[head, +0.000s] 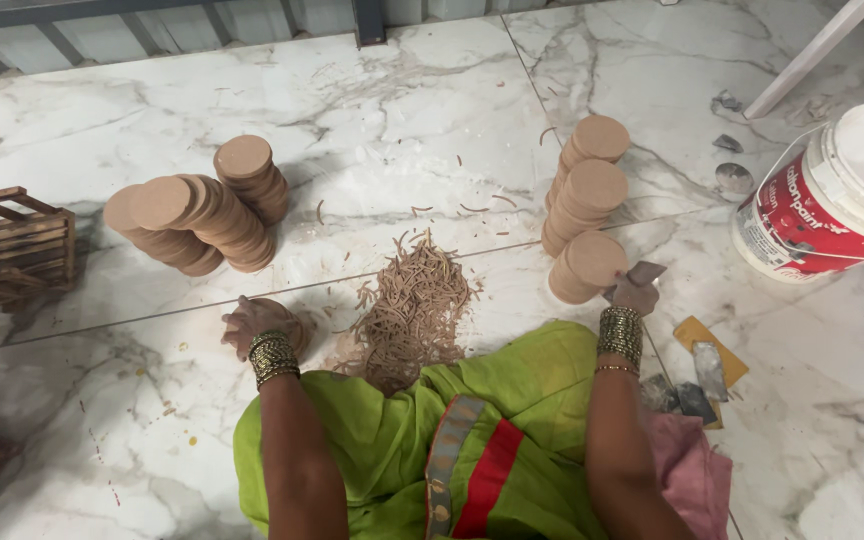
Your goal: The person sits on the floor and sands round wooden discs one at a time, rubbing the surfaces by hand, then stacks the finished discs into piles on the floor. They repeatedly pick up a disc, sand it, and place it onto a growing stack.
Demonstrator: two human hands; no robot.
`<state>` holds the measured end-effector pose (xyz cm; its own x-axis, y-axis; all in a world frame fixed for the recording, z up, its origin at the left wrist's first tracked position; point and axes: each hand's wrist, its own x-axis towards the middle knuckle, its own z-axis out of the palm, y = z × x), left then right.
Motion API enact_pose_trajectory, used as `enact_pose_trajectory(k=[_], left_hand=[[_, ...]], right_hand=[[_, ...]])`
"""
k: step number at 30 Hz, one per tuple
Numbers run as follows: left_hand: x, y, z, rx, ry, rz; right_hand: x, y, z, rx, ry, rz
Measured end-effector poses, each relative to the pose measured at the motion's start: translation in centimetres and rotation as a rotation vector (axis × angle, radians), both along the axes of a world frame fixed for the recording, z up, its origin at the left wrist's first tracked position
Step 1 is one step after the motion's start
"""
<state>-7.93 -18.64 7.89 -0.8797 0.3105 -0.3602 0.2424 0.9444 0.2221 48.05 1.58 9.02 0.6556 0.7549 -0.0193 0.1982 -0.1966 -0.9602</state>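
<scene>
Left hand: my left hand [252, 325] is closed over a disc [287, 322] lying flat on the floor [432, 110], close to my knee.
Right hand: my right hand [635, 293] pinches a dark scrap [644, 272] of what looks like sandpaper, pressed against the nearest disc stack [588, 266].
Discs: three stacks stand in a row at my right, the nearest touching my hand; a leaning heap of stacks [197, 215] lies well apart on my left.
Progress: I judge the work well along, since many discs are stacked and a pile of shavings [410, 310] lies between my hands. Which stacks are finished, I cannot tell.
Edges: a paint bucket [832, 195] sits near the right stacks; a wooden crate [7, 250] stands at the far left edge; loose sheets [707, 365] lie just beside my right arm.
Open room: bare marble stretches ahead between the two groups of stacks, and at lower left too.
</scene>
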Motion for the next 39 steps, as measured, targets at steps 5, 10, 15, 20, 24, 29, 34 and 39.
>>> enact_pose_trajectory(k=[5,10,15,20,24,29,34,39], left_hand=[[-0.3,-0.1,-0.3,0.052,0.026,-0.039],[-0.4,-0.1,-0.6,0.059,0.046,-0.037],[-0.4,0.2,-1.4,0.065,0.077,-0.037],[-0.4,0.0,-1.7,0.070,0.073,-0.038],[0.0,-0.1,-1.2,0.052,0.092,-0.060],[0.6,0.3,-1.0,0.030,0.077,-0.036],[0.4,0.3,-1.7,0.023,0.167,-0.083],[0.5,0.4,-1.9,0.064,0.165,-0.044]], right_hand=[[-0.1,0.8,0.2,0.058,0.390,-0.149],[-1.0,-1.6,-1.4,0.184,1.026,-0.171],[-2.4,-0.8,-1.8,0.311,0.917,-0.094],[-2.0,0.3,-1.0,0.390,0.872,-0.037],[0.2,0.3,-0.4,0.223,0.681,-0.128],[0.5,1.4,-0.2,0.075,0.595,0.058],[-1.0,1.8,-0.1,0.123,0.545,-0.022],[-1.3,0.9,0.0,0.123,0.413,0.043]])
